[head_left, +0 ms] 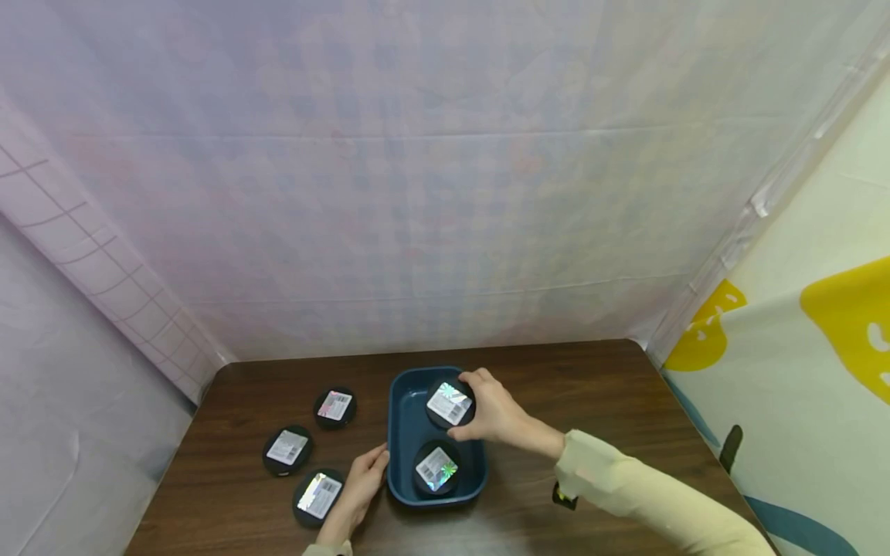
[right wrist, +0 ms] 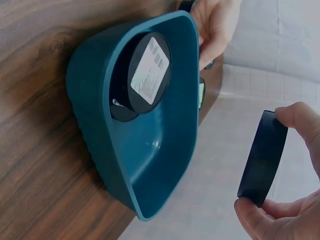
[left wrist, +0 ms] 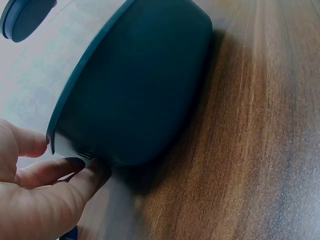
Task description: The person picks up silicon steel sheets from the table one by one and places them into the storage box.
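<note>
A dark blue tub (head_left: 399, 432) (left wrist: 135, 90) (right wrist: 150, 165) stands on the brown wooden table (head_left: 556, 386). One round black tin with a shiny label (head_left: 436, 468) (right wrist: 142, 75) lies in its near end. My right hand (head_left: 495, 409) (right wrist: 285, 200) grips a second black tin (head_left: 450, 403) (right wrist: 262, 157) by its rim, above the tub's far end. My left hand (head_left: 361, 483) (left wrist: 35, 190) rests with straight fingers against the tub's left wall, beside the nearest loose tin (head_left: 318, 496).
Two more black labelled tins (head_left: 287, 449) (head_left: 334, 406) lie on the table left of the tub. Draped plastic sheets wall in the table at the back and both sides. A small black object (head_left: 565, 498) sits under my right sleeve.
</note>
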`<action>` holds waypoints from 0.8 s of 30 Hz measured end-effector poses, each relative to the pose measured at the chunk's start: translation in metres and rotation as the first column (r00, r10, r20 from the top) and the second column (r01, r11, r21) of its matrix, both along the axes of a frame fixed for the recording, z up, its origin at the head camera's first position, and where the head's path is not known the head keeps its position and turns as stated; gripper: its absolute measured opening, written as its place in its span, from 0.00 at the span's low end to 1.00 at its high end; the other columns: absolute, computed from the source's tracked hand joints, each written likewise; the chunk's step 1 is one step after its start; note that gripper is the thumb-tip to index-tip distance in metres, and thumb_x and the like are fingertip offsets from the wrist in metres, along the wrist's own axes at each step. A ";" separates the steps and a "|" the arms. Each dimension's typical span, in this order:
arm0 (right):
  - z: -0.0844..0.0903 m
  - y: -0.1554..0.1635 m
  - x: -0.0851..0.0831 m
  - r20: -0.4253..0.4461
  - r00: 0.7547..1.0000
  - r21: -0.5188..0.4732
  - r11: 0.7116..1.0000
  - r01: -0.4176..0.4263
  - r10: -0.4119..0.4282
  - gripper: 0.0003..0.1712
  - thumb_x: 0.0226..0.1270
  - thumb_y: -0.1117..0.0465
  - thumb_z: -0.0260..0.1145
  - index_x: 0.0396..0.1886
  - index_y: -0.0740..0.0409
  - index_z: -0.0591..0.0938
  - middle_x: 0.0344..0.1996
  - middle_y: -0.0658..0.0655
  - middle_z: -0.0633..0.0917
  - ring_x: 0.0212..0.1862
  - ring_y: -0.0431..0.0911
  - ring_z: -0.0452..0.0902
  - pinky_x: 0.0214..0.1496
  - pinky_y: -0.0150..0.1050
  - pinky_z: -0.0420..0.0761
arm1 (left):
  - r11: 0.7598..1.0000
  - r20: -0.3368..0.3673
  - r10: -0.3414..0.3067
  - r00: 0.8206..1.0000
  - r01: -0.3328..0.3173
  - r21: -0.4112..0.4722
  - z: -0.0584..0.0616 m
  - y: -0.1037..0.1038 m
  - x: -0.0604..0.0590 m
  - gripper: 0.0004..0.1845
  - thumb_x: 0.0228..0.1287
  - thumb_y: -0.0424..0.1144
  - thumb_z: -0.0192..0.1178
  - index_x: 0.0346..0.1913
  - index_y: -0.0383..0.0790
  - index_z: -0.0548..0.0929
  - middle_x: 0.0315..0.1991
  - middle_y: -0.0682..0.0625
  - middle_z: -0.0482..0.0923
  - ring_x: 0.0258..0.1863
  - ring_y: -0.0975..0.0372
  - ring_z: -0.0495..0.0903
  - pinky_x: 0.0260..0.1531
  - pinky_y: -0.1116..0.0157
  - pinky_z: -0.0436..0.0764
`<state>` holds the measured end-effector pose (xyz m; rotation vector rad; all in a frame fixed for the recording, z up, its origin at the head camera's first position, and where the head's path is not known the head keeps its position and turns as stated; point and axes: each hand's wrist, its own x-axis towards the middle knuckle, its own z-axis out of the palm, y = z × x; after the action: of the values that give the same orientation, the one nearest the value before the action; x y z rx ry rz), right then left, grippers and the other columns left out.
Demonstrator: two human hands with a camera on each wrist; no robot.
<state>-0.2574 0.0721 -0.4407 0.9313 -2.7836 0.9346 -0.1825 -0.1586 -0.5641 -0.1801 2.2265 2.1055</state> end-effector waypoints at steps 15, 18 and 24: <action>-0.027 -0.010 0.015 0.028 0.975 0.116 0.968 -0.222 0.221 0.47 0.31 0.54 0.80 0.54 0.69 0.72 0.43 0.57 0.75 0.40 0.45 0.73 0.43 0.33 0.79 | 1.000 -0.006 0.006 1.000 -0.006 0.000 0.003 0.001 0.002 0.22 0.72 0.29 0.40 0.60 0.11 0.61 0.60 0.23 0.62 0.62 0.37 0.61 0.60 0.45 0.64; -0.032 -0.012 0.016 0.061 0.971 0.142 0.961 -0.236 0.230 0.47 0.31 0.54 0.80 0.55 0.67 0.72 0.44 0.56 0.75 0.41 0.43 0.72 0.44 0.31 0.78 | 1.000 -0.014 0.002 1.000 -0.002 0.003 0.003 0.001 0.002 0.22 0.72 0.29 0.40 0.59 0.11 0.60 0.60 0.22 0.62 0.62 0.37 0.61 0.60 0.45 0.64; -0.041 -0.017 0.019 0.125 0.960 0.193 0.943 -0.271 0.250 0.48 0.33 0.53 0.81 0.57 0.67 0.71 0.45 0.56 0.75 0.42 0.41 0.72 0.46 0.30 0.77 | 1.000 -0.014 0.003 1.000 -0.003 0.006 0.002 0.000 0.002 0.22 0.72 0.29 0.40 0.60 0.11 0.60 0.59 0.22 0.62 0.61 0.37 0.61 0.60 0.45 0.65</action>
<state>-0.2381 0.0553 -0.4819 1.3482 -2.9352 0.7422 -0.1807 -0.1581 -0.5626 -0.1684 2.2283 2.1215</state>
